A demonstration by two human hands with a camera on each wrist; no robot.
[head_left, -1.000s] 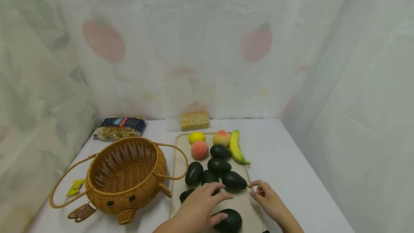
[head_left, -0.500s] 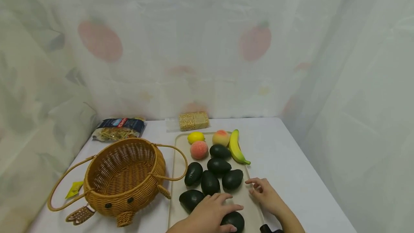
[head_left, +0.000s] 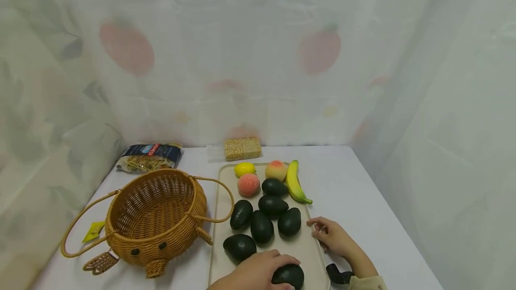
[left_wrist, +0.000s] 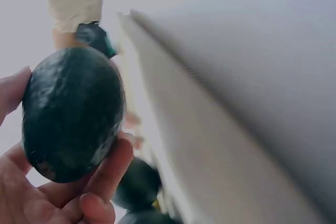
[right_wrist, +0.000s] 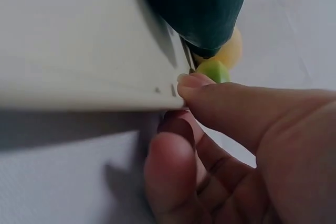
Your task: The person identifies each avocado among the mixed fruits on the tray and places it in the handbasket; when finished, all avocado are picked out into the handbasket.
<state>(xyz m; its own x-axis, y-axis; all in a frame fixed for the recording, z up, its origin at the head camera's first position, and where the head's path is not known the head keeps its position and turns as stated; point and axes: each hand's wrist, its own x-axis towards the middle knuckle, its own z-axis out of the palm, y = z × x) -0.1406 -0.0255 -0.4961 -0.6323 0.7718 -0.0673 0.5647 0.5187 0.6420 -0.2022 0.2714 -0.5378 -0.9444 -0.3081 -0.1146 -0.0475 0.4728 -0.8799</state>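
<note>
At the near end of the cream tray, my left hand grips a dark green avocado, its fingers and thumb around the sides. In the left wrist view the same avocado fills the hand's grasp. My right hand is at the tray's right edge; the right wrist view shows the thumb on the rim and fingers curled underneath, pinching it. Several more avocados lie on the tray, one avocado just beyond my left hand and another avocado near my right fingers.
Further up the tray lie a lemon, two peaches, one pink peach and one paler peach, and a banana. A wicker basket stands left, its handle over the tray's edge. Behind are a pasta bag and a grain pack.
My left hand has moved down and right and closed round the near avocado. The avocado near my right hand has turned more upright, and the right fingers now pinch the tray's edge.
</note>
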